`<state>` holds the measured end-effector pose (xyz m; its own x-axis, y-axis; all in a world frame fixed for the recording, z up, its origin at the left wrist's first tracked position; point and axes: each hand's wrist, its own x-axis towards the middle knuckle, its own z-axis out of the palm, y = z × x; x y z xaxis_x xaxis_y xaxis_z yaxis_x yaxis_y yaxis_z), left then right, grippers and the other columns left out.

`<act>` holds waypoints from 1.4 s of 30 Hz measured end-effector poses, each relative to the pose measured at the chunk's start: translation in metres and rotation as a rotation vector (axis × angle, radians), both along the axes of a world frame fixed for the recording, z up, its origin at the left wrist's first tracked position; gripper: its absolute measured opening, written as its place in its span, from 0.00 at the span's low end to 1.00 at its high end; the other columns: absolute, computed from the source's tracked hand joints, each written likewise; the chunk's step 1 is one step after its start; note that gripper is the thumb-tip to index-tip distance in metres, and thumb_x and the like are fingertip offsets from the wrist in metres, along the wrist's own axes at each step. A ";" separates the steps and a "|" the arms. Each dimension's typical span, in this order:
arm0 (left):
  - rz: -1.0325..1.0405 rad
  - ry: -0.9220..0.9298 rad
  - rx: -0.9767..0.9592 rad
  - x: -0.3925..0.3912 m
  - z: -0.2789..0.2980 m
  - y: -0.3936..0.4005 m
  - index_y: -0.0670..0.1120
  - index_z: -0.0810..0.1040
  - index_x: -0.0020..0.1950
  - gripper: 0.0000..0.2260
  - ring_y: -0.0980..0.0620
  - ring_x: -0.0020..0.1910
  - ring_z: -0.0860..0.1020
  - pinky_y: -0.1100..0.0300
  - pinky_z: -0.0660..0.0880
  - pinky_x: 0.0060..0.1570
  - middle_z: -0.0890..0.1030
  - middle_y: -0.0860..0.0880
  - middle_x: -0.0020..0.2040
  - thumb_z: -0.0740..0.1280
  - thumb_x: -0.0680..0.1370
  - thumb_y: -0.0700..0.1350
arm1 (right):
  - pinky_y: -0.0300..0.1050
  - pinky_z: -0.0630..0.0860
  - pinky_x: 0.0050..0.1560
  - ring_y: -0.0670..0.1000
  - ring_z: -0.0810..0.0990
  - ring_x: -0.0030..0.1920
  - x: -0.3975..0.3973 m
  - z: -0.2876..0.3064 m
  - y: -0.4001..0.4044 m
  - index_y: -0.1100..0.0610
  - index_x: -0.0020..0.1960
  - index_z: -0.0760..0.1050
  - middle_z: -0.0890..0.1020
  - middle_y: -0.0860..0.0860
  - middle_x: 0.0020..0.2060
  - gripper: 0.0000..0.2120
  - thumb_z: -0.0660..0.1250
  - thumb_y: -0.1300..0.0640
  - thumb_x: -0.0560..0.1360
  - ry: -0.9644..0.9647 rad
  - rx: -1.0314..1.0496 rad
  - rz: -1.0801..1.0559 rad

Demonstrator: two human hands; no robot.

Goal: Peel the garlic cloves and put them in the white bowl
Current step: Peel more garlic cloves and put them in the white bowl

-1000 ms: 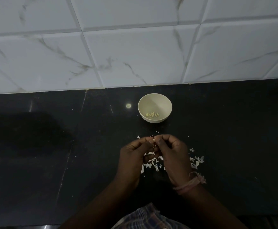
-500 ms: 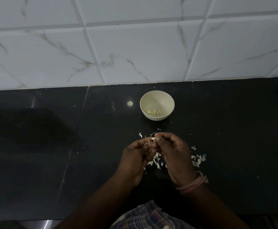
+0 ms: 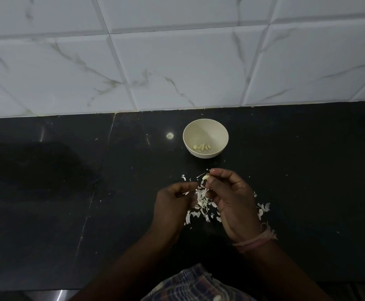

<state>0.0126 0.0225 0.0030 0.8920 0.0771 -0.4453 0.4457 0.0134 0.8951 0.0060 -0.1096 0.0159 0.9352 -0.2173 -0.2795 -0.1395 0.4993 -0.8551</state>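
Note:
A white bowl [image 3: 205, 129] stands on the black counter with several peeled garlic cloves [image 3: 202, 147] in its bottom. Just in front of it, my right hand [image 3: 229, 198] pinches a pale garlic clove [image 3: 205, 177] between thumb and forefinger. My left hand [image 3: 173, 203] hangs a little to the left of it, fingers curled, with a sliver of skin at its fingertips; whether it grips that skin I cannot tell. White garlic skins [image 3: 201, 203] lie scattered under and between both hands.
The black stone counter [image 3: 68, 192] runs left and right, with a seam left of the hands. A white marbled tile wall [image 3: 177, 61] rises right behind the bowl. More skins [image 3: 263, 208] lie right of my right hand. A checked cloth [image 3: 190, 285] shows at the bottom edge.
My hands have come apart: the left one dropped back to the left, the right one keeps the clove and has lifted slightly toward the bowl. Skin pieces have fallen between them.

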 end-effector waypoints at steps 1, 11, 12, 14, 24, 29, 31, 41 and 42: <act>-0.006 -0.008 0.013 0.000 0.000 0.000 0.45 0.86 0.52 0.11 0.45 0.46 0.86 0.53 0.83 0.50 0.88 0.45 0.46 0.70 0.77 0.31 | 0.44 0.75 0.38 0.49 0.78 0.35 0.000 -0.001 0.000 0.61 0.50 0.81 0.83 0.54 0.38 0.07 0.69 0.70 0.75 0.006 -0.019 -0.008; 0.160 0.049 -0.521 0.004 0.013 -0.007 0.38 0.82 0.55 0.07 0.50 0.45 0.85 0.61 0.82 0.45 0.86 0.42 0.47 0.70 0.77 0.36 | 0.41 0.77 0.42 0.48 0.82 0.42 -0.002 -0.005 0.001 0.61 0.50 0.80 0.86 0.55 0.44 0.09 0.70 0.72 0.74 0.008 -0.047 -0.035; 0.168 0.051 -0.558 0.004 0.014 -0.007 0.38 0.82 0.56 0.10 0.50 0.45 0.86 0.61 0.82 0.44 0.86 0.41 0.47 0.71 0.75 0.36 | 0.40 0.78 0.43 0.48 0.83 0.43 -0.002 -0.005 0.002 0.62 0.50 0.80 0.86 0.56 0.44 0.09 0.70 0.72 0.74 0.000 -0.044 -0.037; 0.159 0.058 -0.589 0.003 0.016 -0.008 0.38 0.82 0.57 0.15 0.48 0.47 0.86 0.61 0.82 0.45 0.86 0.40 0.50 0.73 0.71 0.37 | 0.43 0.80 0.48 0.51 0.84 0.47 -0.003 -0.004 0.002 0.63 0.50 0.79 0.86 0.58 0.46 0.08 0.70 0.72 0.74 -0.012 -0.058 -0.036; 0.172 0.044 -0.682 -0.002 0.018 -0.012 0.39 0.80 0.58 0.17 0.50 0.44 0.86 0.61 0.83 0.46 0.86 0.42 0.47 0.71 0.69 0.35 | 0.43 0.80 0.51 0.53 0.85 0.49 -0.007 0.000 0.004 0.60 0.48 0.80 0.86 0.55 0.45 0.08 0.72 0.71 0.74 -0.082 -0.368 -0.023; 0.185 0.034 -0.685 -0.002 0.019 -0.013 0.38 0.80 0.58 0.16 0.49 0.45 0.86 0.59 0.83 0.48 0.86 0.42 0.47 0.72 0.70 0.34 | 0.42 0.79 0.51 0.50 0.84 0.48 -0.008 0.002 0.003 0.56 0.49 0.80 0.85 0.52 0.44 0.11 0.72 0.70 0.73 -0.114 -0.509 -0.009; 0.181 0.032 -0.705 -0.003 0.019 -0.013 0.38 0.80 0.58 0.15 0.48 0.45 0.85 0.58 0.84 0.48 0.85 0.41 0.48 0.71 0.71 0.34 | 0.46 0.80 0.53 0.50 0.84 0.49 -0.010 0.003 0.003 0.54 0.50 0.80 0.85 0.50 0.44 0.12 0.72 0.69 0.74 -0.127 -0.571 -0.005; 0.145 -0.083 -0.597 -0.006 0.016 -0.013 0.37 0.81 0.56 0.15 0.44 0.50 0.85 0.55 0.83 0.50 0.85 0.37 0.50 0.73 0.70 0.36 | 0.43 0.81 0.46 0.46 0.84 0.45 -0.012 0.009 0.003 0.50 0.52 0.76 0.84 0.45 0.42 0.13 0.74 0.64 0.73 -0.145 -0.729 -0.023; 0.138 -0.101 -0.565 -0.007 0.016 -0.013 0.37 0.81 0.56 0.15 0.43 0.50 0.85 0.55 0.83 0.49 0.85 0.37 0.50 0.74 0.70 0.37 | 0.41 0.80 0.45 0.46 0.83 0.44 -0.012 0.010 0.003 0.50 0.52 0.76 0.83 0.44 0.42 0.13 0.74 0.64 0.73 -0.163 -0.770 -0.015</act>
